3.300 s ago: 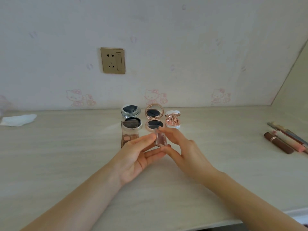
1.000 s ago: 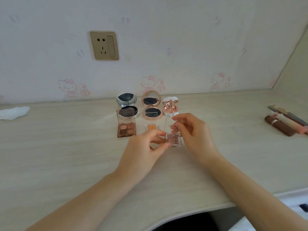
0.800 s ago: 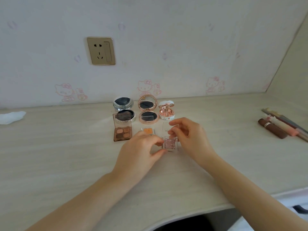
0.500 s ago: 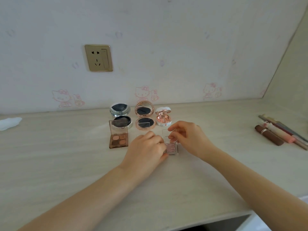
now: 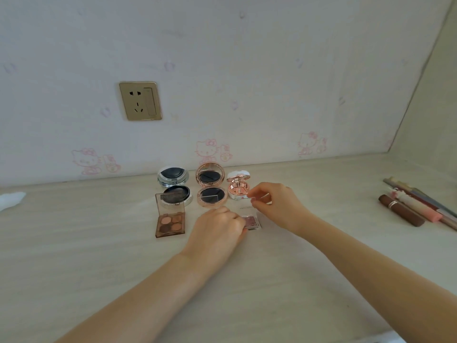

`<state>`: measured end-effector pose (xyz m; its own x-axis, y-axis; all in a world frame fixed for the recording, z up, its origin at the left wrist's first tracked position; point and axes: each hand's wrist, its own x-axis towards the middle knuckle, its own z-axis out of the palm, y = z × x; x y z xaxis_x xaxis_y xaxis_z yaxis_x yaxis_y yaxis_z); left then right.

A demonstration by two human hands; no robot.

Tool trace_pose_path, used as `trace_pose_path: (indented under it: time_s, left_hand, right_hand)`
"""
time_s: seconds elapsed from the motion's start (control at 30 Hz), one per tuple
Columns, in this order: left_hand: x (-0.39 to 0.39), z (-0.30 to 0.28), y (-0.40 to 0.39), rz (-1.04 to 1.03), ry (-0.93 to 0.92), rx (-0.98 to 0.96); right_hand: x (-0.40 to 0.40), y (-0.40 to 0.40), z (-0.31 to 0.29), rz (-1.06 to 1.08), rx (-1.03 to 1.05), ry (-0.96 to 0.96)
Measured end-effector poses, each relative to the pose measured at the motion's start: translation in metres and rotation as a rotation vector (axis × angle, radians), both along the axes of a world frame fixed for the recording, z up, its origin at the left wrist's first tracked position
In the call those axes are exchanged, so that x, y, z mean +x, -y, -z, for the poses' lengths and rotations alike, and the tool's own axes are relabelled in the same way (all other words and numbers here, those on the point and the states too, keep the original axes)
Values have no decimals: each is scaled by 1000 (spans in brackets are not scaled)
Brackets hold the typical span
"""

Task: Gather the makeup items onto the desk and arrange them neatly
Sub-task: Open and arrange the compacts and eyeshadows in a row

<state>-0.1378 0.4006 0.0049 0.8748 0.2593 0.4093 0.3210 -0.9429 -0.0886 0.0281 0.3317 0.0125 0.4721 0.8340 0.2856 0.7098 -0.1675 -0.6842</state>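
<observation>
desk: showing pale beige wood grain
wall: wearing white with faint pink cartoon cats
socket: gleaming gold
square palette: showing brown and peach shades
round compact: shining rose gold round black
small pan: glittering pink
lipstick tube: showing brown

On the counter, the left hand held a small pink palette while the right hand pinched its clear lid, near three open compacts by the back edge.
</observation>
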Motion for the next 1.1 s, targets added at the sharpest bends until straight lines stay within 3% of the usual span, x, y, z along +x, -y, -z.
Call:
trace_pose_path:
  time_s: [0.33, 0.77, 1.1]
  left_hand:
    - [10, 5, -18, -13, -50, 106]
    - [5, -2, -13, 19, 55, 154]
    - [4, -5, 5, 5, 96, 137]
  right_hand:
    - [9, -15, 1, 28, -62, -5]
    - [9, -9, 1, 43, -95, -30]
    - [17, 43, 2, -1, -244, 203]
